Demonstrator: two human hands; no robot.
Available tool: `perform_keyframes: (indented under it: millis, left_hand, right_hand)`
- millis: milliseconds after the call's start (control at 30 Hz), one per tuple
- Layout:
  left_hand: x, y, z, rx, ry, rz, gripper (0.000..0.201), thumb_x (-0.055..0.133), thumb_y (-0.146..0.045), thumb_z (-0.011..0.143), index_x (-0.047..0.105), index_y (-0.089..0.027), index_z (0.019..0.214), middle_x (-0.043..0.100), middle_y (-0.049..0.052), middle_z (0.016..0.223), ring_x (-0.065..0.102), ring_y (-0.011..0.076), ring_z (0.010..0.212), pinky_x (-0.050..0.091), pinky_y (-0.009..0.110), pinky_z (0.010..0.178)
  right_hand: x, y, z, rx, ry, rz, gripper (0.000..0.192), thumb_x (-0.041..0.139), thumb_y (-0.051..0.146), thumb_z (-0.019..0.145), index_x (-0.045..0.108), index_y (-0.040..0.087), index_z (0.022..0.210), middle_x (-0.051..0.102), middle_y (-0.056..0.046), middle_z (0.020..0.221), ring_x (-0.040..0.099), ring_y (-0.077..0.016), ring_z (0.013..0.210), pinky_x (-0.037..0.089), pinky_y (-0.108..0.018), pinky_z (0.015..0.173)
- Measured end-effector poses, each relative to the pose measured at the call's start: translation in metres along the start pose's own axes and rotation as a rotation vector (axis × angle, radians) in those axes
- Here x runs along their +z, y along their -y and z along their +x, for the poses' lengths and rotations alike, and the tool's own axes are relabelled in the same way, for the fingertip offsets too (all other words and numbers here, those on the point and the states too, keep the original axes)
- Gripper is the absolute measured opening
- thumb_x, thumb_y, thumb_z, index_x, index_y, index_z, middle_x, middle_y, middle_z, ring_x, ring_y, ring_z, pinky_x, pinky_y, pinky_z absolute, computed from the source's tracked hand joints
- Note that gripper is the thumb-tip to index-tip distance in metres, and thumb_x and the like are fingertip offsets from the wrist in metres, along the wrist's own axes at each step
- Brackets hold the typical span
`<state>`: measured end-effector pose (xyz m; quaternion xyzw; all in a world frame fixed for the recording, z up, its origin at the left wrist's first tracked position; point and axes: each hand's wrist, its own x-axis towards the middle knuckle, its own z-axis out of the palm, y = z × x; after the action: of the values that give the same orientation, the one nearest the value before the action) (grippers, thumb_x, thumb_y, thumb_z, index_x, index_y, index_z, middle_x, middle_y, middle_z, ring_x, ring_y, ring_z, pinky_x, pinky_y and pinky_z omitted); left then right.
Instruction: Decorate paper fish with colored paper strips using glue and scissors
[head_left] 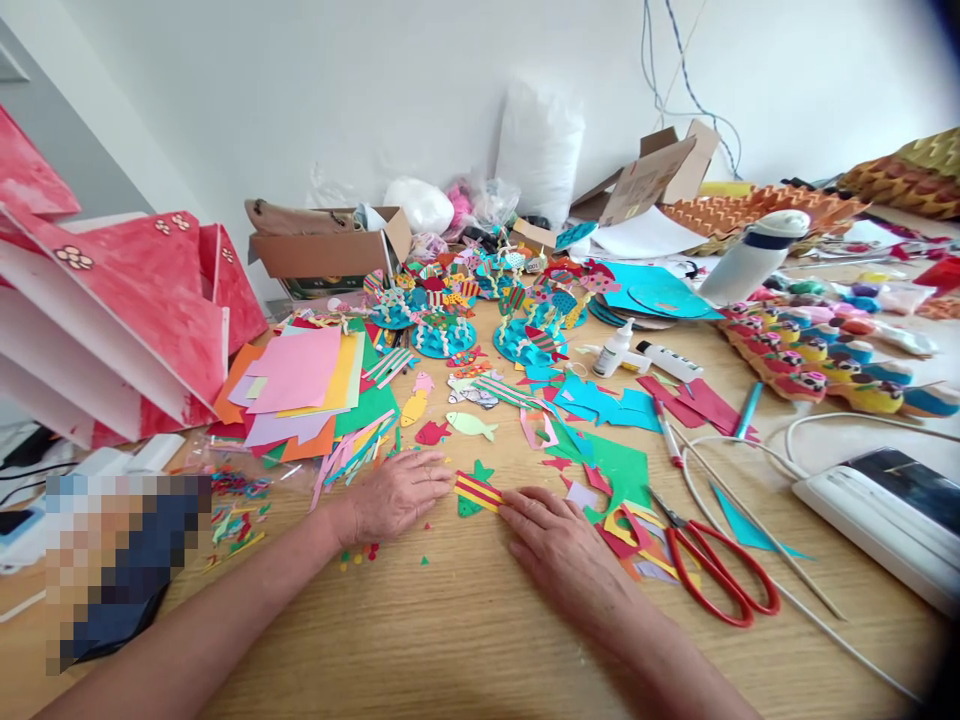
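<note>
A green paper fish (472, 503) lies on the table, with a red-and-yellow striped paper strip (480, 492) slanting across its body. My right hand (555, 540) has its fingertips closed on the right end of that strip; the thumb sits low and partly hidden. To the left, my left hand (397, 492) rests flat with fingers stretched out, its tips just short of the fish, holding nothing. Beyond the hands lie a pale green paper fish (471, 426), a red fish (432, 433) and a yellow fish (413, 407). Tiny paper dots (367, 553) are scattered below my left hand.
Red-handled scissors (720, 575) and paper scraps (637, 535) lie right of my right hand. Stacked coloured paper (300, 370) is at left. Farther back stand a glue bottle (613, 349), blue decorated fish stands (444, 336) and a white bottle (757, 255). A white cable (694, 480) crosses the right side.
</note>
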<state>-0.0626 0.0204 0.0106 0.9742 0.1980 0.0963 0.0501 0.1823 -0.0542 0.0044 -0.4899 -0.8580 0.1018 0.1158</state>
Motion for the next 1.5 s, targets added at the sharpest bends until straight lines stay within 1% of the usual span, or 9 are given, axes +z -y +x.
perform_keyframes:
  millis: [200, 367, 567, 700, 833, 933, 1067, 1267, 1500]
  left_hand:
    - [-0.009, 0.006, -0.002, -0.093, -0.025, 0.016, 0.025, 0.036, -0.015, 0.085, 0.057, -0.016, 0.098, 0.057, 0.007, 0.108, 0.046, 0.0171, 0.106, 0.037, 0.035, 0.094]
    - [-0.025, 0.015, -0.01, -0.263, -0.153, 0.056, 0.026, 0.035, -0.012, 0.085, 0.055, -0.017, 0.101, 0.06, 0.005, 0.1, 0.052, 0.0149, 0.097, 0.044, 0.031, 0.085]
    - [-0.018, -0.01, -0.003, -0.249, -0.174, 0.005, 0.03, 0.035, -0.007, 0.082, 0.055, -0.017, 0.102, 0.06, 0.005, 0.101, 0.051, 0.0135, 0.1, 0.043, 0.029, 0.088]
    - [-0.019, -0.015, -0.002, -0.263, -0.193, -0.012, 0.029, 0.035, -0.007, 0.082, 0.055, -0.017, 0.101, 0.06, 0.005, 0.1, 0.051, 0.0136, 0.099, 0.043, 0.029, 0.087]
    - [-0.04, -0.004, -0.01, -0.529, -0.363, -0.037, 0.018, 0.041, -0.017, 0.083, 0.058, -0.018, 0.09, 0.062, 0.003, 0.086, 0.056, 0.0136, 0.083, 0.045, 0.026, 0.075]
    - [-0.051, 0.004, -0.018, -0.711, -0.431, -0.064, 0.014, 0.046, -0.023, 0.08, 0.057, -0.016, 0.074, 0.059, 0.0, 0.069, 0.054, 0.0107, 0.064, 0.042, 0.021, 0.06]
    - [-0.047, 0.014, -0.026, -0.865, -0.399, -0.073, 0.022, 0.044, -0.029, 0.079, 0.053, -0.016, 0.063, 0.051, -0.004, 0.055, 0.046, 0.0086, 0.052, 0.037, 0.019, 0.052]
    - [-0.034, 0.037, -0.047, -0.902, -0.409, -0.01, 0.021, 0.036, -0.017, 0.077, 0.057, -0.017, 0.082, 0.061, 0.004, 0.086, 0.056, 0.0147, 0.08, 0.042, 0.025, 0.072]
    - [-0.028, 0.037, -0.06, -0.975, -0.133, -0.128, 0.019, 0.04, -0.022, 0.076, 0.059, -0.019, 0.077, 0.057, -0.002, 0.066, 0.052, 0.0118, 0.058, 0.038, 0.021, 0.054]
  right_hand:
    - [-0.004, -0.006, 0.002, -0.023, -0.056, 0.075, 0.028, 0.046, 0.016, 0.081, 0.057, 0.02, 0.106, 0.057, -0.005, 0.115, 0.046, -0.0196, 0.106, 0.041, -0.039, 0.09]
    - [-0.005, -0.007, 0.006, -0.022, -0.139, 0.143, 0.029, 0.039, 0.012, 0.084, 0.06, 0.019, 0.102, 0.06, -0.008, 0.108, 0.052, -0.0188, 0.102, 0.045, -0.036, 0.085]
    - [-0.001, -0.004, 0.011, 0.102, -0.147, 0.342, 0.029, 0.033, 0.017, 0.087, 0.058, 0.02, 0.1, 0.06, -0.007, 0.106, 0.059, -0.0147, 0.092, 0.048, -0.028, 0.077]
    - [-0.006, -0.006, 0.008, 0.166, -0.281, 0.321, 0.023, 0.037, 0.019, 0.084, 0.06, 0.019, 0.09, 0.063, -0.007, 0.095, 0.06, -0.0162, 0.084, 0.049, -0.029, 0.072]
    - [-0.017, 0.0, 0.001, 0.239, -0.412, 0.302, 0.018, 0.04, 0.025, 0.082, 0.057, 0.021, 0.079, 0.063, -0.004, 0.077, 0.06, -0.0156, 0.068, 0.048, -0.026, 0.059]
    - [-0.02, 0.013, 0.001, 0.159, -0.384, 0.336, 0.016, 0.042, 0.026, 0.083, 0.055, 0.023, 0.076, 0.061, -0.001, 0.068, 0.058, -0.0131, 0.06, 0.045, -0.022, 0.052]
    - [-0.016, 0.036, 0.013, 0.002, -0.305, 0.32, 0.021, 0.04, 0.025, 0.086, 0.052, 0.022, 0.069, 0.058, 0.002, 0.058, 0.054, -0.0099, 0.052, 0.037, -0.02, 0.049]
    - [-0.004, 0.061, 0.035, -0.167, -0.192, 0.287, 0.022, 0.034, 0.017, 0.086, 0.05, 0.02, 0.071, 0.053, 0.001, 0.058, 0.049, -0.0105, 0.053, 0.031, -0.021, 0.051]
    - [0.019, 0.067, 0.034, -0.34, -0.124, 0.312, 0.02, 0.033, 0.006, 0.078, 0.048, 0.019, 0.078, 0.054, -0.001, 0.071, 0.047, -0.0124, 0.062, 0.034, -0.022, 0.057]
